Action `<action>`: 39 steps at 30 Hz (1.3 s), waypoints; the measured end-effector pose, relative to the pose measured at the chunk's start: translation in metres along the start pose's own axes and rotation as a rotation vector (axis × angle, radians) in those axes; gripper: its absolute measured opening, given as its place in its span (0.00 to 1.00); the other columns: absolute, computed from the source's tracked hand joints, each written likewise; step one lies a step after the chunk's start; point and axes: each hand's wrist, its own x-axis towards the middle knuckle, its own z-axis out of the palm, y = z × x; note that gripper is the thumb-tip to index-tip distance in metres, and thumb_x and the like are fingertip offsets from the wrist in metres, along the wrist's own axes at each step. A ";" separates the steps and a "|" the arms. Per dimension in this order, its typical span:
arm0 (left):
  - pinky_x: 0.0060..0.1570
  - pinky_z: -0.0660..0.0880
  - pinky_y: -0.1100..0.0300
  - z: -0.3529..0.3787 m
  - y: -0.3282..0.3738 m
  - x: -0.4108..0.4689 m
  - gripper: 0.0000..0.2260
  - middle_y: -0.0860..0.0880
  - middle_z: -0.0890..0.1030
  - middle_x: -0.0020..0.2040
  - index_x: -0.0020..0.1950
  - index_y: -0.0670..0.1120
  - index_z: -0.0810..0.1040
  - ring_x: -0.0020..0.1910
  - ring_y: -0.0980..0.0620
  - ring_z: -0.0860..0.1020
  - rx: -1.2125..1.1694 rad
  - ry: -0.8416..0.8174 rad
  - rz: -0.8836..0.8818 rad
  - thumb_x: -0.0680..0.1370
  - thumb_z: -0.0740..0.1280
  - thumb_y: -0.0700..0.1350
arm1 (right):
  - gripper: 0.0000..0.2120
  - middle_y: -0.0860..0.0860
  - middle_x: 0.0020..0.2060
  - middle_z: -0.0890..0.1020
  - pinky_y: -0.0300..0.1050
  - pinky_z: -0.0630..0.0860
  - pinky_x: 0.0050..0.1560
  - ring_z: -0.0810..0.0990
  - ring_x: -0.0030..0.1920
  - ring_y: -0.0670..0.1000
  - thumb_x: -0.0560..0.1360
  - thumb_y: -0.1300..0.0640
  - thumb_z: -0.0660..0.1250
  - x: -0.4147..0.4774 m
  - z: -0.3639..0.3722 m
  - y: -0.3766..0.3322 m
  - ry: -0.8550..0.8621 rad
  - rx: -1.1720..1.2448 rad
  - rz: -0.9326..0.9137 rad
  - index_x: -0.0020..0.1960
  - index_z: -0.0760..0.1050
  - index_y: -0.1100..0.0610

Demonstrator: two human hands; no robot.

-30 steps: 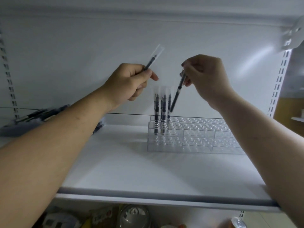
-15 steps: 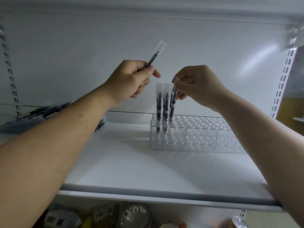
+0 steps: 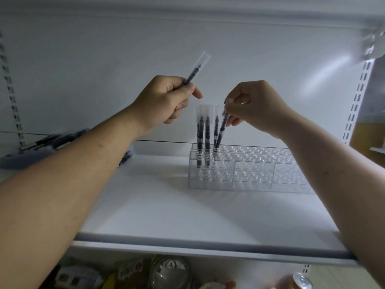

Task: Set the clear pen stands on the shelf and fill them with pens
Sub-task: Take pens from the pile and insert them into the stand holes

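Far left, a heap of pens (image 3: 44, 146) lies on the shelf (image 3: 156, 205), the supply I'd guess. The left hand (image 3: 164, 101) is curled round one wrapped pen (image 3: 194, 68), held up clear, probably next in line. A few pens (image 3: 203, 132) stand in the back-left holes of the clear stand (image 3: 260, 172), which sits on the shelf. The right hand (image 3: 256, 107) pinches a tilted pen (image 3: 221, 130) with its lower end at a hole, likely angling it in.

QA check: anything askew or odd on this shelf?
A leaning pen stands beside three upright pens in the clear stand, but the right hand pinches its top, likely mid-insertion. Nothing else stands out.
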 end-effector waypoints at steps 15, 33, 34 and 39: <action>0.26 0.60 0.62 0.003 0.003 -0.002 0.12 0.51 0.68 0.32 0.55 0.40 0.81 0.27 0.54 0.62 0.003 -0.017 -0.003 0.89 0.59 0.42 | 0.06 0.54 0.38 0.88 0.47 0.87 0.46 0.89 0.39 0.51 0.81 0.63 0.70 0.005 0.006 0.006 -0.080 0.002 -0.050 0.57 0.82 0.58; 0.30 0.56 0.58 0.005 0.006 -0.001 0.11 0.47 0.69 0.36 0.54 0.39 0.78 0.30 0.50 0.61 -0.113 -0.046 -0.003 0.88 0.57 0.40 | 0.04 0.49 0.37 0.85 0.41 0.76 0.35 0.83 0.33 0.50 0.80 0.59 0.71 0.006 0.002 0.000 0.144 0.113 -0.118 0.53 0.84 0.55; 0.31 0.56 0.57 0.006 0.007 -0.001 0.11 0.46 0.69 0.36 0.53 0.39 0.79 0.31 0.50 0.61 -0.098 -0.042 0.003 0.88 0.58 0.40 | 0.05 0.51 0.37 0.85 0.42 0.73 0.33 0.81 0.34 0.51 0.80 0.60 0.71 0.006 0.003 -0.003 0.133 0.247 -0.119 0.53 0.85 0.56; 0.30 0.60 0.54 0.013 0.008 -0.004 0.11 0.48 0.73 0.33 0.52 0.37 0.82 0.31 0.49 0.64 -0.028 -0.085 0.060 0.87 0.63 0.41 | 0.04 0.57 0.42 0.82 0.46 0.69 0.36 0.79 0.37 0.53 0.79 0.59 0.73 0.004 0.007 -0.012 0.012 0.650 -0.109 0.50 0.83 0.61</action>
